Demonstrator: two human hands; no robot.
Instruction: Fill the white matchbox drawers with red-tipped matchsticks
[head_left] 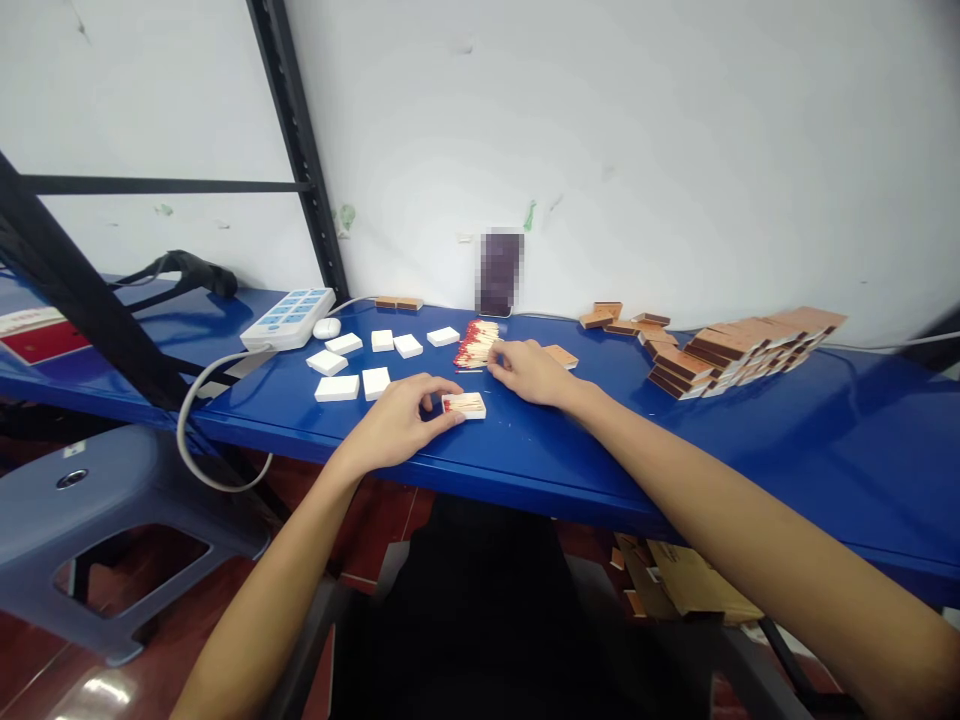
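Observation:
My left hand [403,418] grips the left end of a small white matchbox tray [472,413] between thumb and fingers, on the blue table. Matches with red heads lie inside that tray. Just beyond it, a pile of loose red-tipped matches [478,345] is spread on the tabletop. My right hand [531,371] rests at the pile's right edge with its fingers bent together; whether a match is pinched in them is too small to make out. Behind this hand, a brown matchbox sleeve [561,356] lies partly hidden.
Several white trays [337,388] lie face down at left, near a power strip [289,318] and a white earbud case [326,328]. Stacked matchboxes [742,350] stand at right. A phone [500,272] leans on the wall. A grey stool [112,500] is below left.

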